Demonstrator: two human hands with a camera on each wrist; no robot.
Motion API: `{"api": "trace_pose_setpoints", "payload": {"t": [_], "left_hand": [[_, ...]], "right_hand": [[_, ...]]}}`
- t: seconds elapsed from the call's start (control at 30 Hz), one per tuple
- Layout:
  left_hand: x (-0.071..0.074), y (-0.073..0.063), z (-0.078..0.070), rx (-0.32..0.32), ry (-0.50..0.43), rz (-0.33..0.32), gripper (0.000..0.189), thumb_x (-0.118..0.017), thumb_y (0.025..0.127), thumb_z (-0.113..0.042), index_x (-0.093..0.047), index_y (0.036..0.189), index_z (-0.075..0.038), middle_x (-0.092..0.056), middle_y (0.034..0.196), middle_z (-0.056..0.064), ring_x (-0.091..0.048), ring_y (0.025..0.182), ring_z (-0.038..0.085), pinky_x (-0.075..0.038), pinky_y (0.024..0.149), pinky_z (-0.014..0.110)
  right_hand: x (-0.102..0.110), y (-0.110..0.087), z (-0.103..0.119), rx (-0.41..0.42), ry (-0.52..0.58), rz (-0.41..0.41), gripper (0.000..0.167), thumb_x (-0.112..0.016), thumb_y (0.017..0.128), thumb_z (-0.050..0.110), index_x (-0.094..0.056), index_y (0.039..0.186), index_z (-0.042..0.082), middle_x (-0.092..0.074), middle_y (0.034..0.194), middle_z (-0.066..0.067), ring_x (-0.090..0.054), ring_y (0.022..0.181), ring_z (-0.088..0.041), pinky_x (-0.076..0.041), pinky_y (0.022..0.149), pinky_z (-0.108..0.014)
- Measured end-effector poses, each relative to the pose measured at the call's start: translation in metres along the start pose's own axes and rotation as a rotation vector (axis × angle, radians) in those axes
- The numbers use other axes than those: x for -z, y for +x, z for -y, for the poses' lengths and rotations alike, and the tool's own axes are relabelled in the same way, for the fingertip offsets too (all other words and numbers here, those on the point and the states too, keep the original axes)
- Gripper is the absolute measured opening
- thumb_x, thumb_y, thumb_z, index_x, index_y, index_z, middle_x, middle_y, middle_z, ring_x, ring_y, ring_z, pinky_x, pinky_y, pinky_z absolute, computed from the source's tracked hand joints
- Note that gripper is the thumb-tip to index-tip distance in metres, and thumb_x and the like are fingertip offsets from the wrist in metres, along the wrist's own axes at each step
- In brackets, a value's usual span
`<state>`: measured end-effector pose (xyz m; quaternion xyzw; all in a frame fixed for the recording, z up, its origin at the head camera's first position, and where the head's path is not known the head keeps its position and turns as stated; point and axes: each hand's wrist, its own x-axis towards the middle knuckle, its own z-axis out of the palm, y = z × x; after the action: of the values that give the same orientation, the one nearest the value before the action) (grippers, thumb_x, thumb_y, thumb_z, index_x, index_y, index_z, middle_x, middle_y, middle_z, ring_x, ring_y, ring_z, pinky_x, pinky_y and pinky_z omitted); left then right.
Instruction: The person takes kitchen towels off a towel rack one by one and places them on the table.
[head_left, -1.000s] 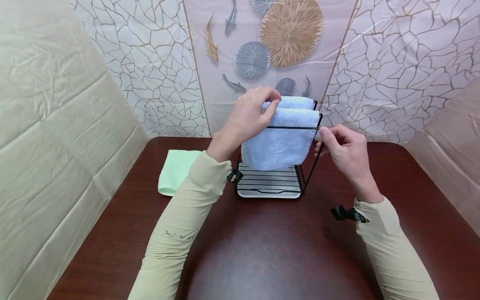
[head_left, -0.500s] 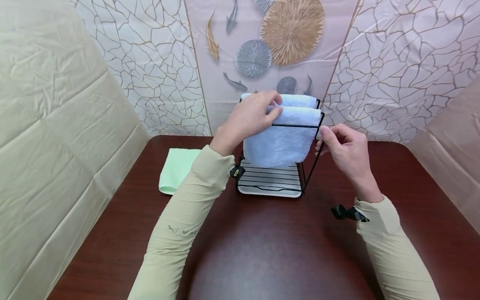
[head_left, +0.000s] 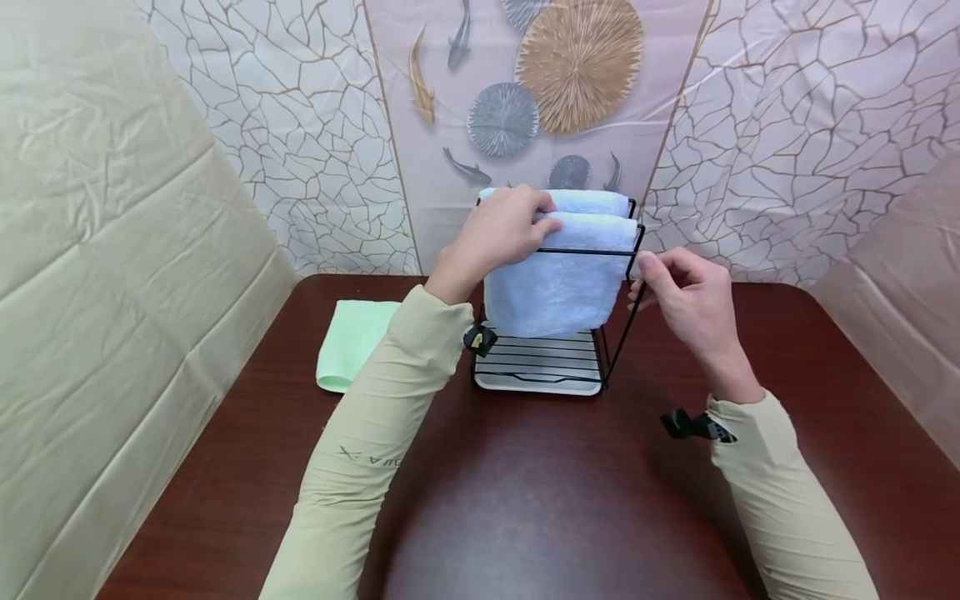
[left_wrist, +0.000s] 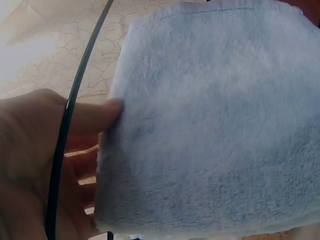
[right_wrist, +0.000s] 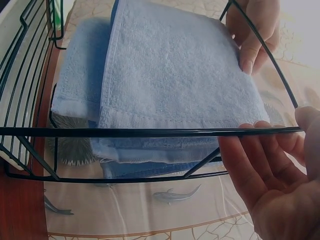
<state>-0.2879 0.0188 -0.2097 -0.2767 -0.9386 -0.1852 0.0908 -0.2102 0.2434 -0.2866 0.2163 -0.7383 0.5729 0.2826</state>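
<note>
At the black wire rack (head_left: 588, 251), left fingers (left_wrist: 102, 116) pinching plush folded towel (left_wrist: 215, 125); right fingers (right_wrist: 241, 170) pinching slender post (right_wrist: 150, 132)

Right grip (right_wrist: 275, 187), a bare hand, at right side of black wire rack (right_wrist: 150, 132); fingers curled behind the side bar, thumb at its corner. Left grip (right_wrist: 257, 35), also bare, over on the left, thumb on the edge of a thick blue towel (right_wrist: 175, 70). Another blue layer (right_wrist: 80, 65) hangs on the towel's far side. Fish-printed backdrop (right_wrist: 135, 215) at far side; reddish-brown counter (right_wrist: 20, 215) partly visible.
</note>
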Motion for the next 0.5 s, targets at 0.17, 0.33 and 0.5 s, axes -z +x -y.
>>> {"api": "trace_pose_setpoints", "payload": {"t": [0.17, 0.33, 0.5], "left_hand": [[-0.0012, -0.0012, 0.0004, -0.019, -0.030, -0.072, 0.020, -0.061, 0.097, -0.033, -0.072, 0.109, -0.021, -0.066, 0.093, -0.005, -0.056, 0.084, 0.016, -0.046, 0.081, 0.034], [-0.0014, -0.0021, 0.0009, -0.049, -0.039, -0.148, 0.022, -0.059, 0.099, -0.030, -0.070, 0.113, -0.018, -0.071, 0.102, -0.003, -0.060, 0.088, 0.016, -0.045, 0.083, 0.036], [0.0007, -0.0018, -0.0018, -0.050, -0.007, -0.223, 0.022, -0.051, 0.102, -0.031, -0.064, 0.114, -0.017, -0.068, 0.111, -0.003, -0.058, 0.100, 0.019, -0.039, 0.087, 0.038]], "right_hand": [[0.0003, -0.0008, 0.0021, -0.023, 0.012, -0.002, 0.020, -0.060, 0.095, 0.003, -0.064, 0.079, -0.008, -0.065, 0.063, -0.006, -0.064, 0.053, -0.013, -0.055, 0.055, -0.022], [0.0009, -0.0002, 0.0007, -0.023, 0.018, -0.004, 0.020, -0.060, 0.095, 0.002, -0.065, 0.079, -0.008, -0.064, 0.064, -0.008, -0.064, 0.052, -0.013, -0.055, 0.055, -0.022], [0.0011, 0.0003, -0.0009, -0.021, 0.028, -0.005, 0.020, -0.060, 0.095, 0.002, -0.065, 0.079, -0.007, -0.065, 0.064, -0.001, -0.064, 0.052, -0.013, -0.054, 0.054, -0.021]]}}
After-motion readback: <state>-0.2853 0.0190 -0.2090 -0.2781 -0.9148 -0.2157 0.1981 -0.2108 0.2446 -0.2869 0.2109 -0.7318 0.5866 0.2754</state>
